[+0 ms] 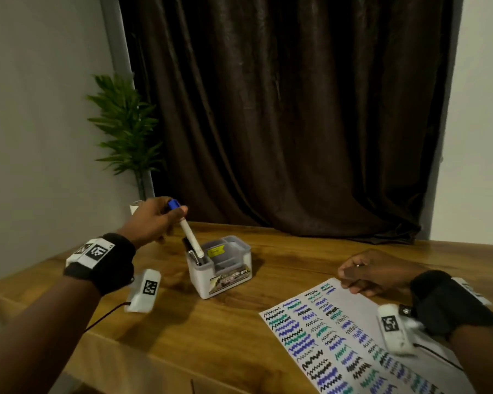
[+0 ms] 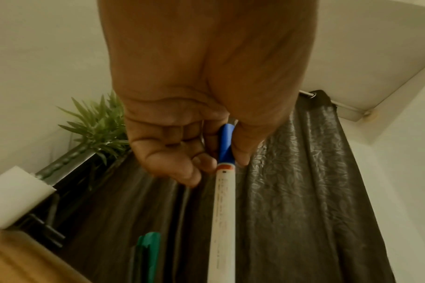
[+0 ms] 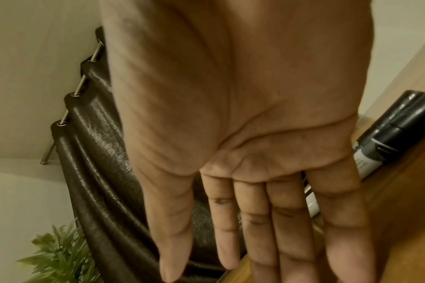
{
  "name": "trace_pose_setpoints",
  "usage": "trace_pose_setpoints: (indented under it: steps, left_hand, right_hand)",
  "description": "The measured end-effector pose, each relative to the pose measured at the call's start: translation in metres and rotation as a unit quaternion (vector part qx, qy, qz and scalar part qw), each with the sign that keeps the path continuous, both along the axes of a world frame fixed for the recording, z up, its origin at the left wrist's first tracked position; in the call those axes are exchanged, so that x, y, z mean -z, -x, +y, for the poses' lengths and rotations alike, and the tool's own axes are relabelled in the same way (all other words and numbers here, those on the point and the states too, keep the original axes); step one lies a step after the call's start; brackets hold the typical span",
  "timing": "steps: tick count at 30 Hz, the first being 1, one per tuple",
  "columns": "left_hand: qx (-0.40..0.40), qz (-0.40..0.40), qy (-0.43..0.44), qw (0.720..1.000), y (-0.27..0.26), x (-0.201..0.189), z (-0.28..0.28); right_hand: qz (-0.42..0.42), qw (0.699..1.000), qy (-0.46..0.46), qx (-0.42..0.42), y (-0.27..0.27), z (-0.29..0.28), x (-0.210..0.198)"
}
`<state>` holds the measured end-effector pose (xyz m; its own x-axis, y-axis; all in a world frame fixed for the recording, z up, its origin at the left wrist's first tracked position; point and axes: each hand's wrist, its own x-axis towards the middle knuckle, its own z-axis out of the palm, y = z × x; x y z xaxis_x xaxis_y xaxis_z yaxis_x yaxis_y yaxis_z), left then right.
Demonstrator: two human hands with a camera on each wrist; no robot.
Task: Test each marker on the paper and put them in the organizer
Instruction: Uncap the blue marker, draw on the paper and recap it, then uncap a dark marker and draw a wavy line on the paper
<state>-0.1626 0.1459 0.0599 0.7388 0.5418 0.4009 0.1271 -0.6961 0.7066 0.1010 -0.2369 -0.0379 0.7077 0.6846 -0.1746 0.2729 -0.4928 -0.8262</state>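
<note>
My left hand (image 1: 165,216) pinches the blue cap end of a white marker (image 1: 190,236) and holds it tilted, its lower end inside the front-left slot of the grey organizer (image 1: 231,275). A black marker (image 1: 189,245) stands in that same slot. In the left wrist view the thumb and fingers of my left hand (image 2: 227,153) clamp the marker (image 2: 225,220) at its blue cap, and a green marker cap (image 2: 149,247) shows below. My right hand (image 1: 353,273) lies flat, fingers straight, on the top corner of the paper (image 1: 359,317) covered in squiggles. The right wrist view shows my right hand (image 3: 255,229) with straight fingers.
The organizer stands mid-table on the wooden desk (image 1: 211,331). A potted plant (image 1: 125,123) stands at the back left, and a dark curtain (image 1: 282,109) hangs behind the desk. Two dark-capped markers (image 3: 385,137) lie on the desk beyond my right hand.
</note>
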Motion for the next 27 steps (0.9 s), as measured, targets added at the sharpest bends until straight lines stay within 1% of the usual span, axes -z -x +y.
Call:
trace_pose_setpoints:
  steps: [4, 7, 9, 11, 12, 14, 15, 17, 19, 22, 25, 27]
  left_hand:
    - [-0.015, 0.062, -0.015, 0.998, -0.005, 0.017, 0.0]
    - [0.007, 0.134, -0.037, 0.99, -0.013, 0.035, -0.003]
    - [0.012, 0.165, -0.062, 0.984, -0.018, 0.04, -0.004]
    - [-0.004, 0.158, -0.106, 0.982, -0.021, 0.032, -0.003]
    - [-0.014, 0.137, -0.123, 0.983, -0.024, 0.024, -0.004]
    - [-0.018, 0.068, -0.134, 0.989, -0.029, 0.003, -0.009]
    - [-0.005, 0.028, -0.126, 0.992, -0.034, -0.008, -0.016]
    - [0.049, -0.044, -0.082, 0.994, -0.047, -0.026, -0.038]
    - [0.12, -0.084, -0.024, 0.989, -0.065, -0.035, -0.069]
    - [0.21, -0.087, 0.054, 0.972, -0.103, -0.024, -0.116]
    - [0.279, -0.06, 0.126, 0.95, -0.147, 0.008, -0.157]
    - [0.302, -0.036, 0.135, 0.943, -0.168, 0.029, -0.18]
  right_hand:
    - [-0.004, 1.0, 0.001, -0.002, -0.002, -0.001, 0.002]
    - [-0.001, 1.0, -0.002, 0.002, -0.002, -0.001, 0.002]
    - [0.002, 1.0, -0.004, 0.003, -0.002, -0.001, 0.003]
    - [0.003, 1.0, -0.003, 0.002, -0.001, -0.001, 0.002]
    - [0.003, 1.0, -0.002, 0.001, -0.001, -0.001, 0.002]
    - [0.005, 1.0, -0.005, 0.001, -0.001, 0.0, 0.002]
    - [0.008, 1.0, -0.007, 0.002, -0.001, -0.001, 0.002]
    - [0.013, 1.0, -0.01, 0.005, 0.002, -0.001, 0.0]
    - [0.011, 1.0, -0.014, 0.006, 0.003, 0.001, -0.001]
    - [-0.017, 0.999, -0.034, 0.028, 0.003, -0.002, -0.006]
    - [-0.055, 0.991, -0.067, 0.105, -0.006, -0.016, -0.015]
    - [-0.088, 0.978, -0.095, 0.166, -0.015, -0.029, -0.019]
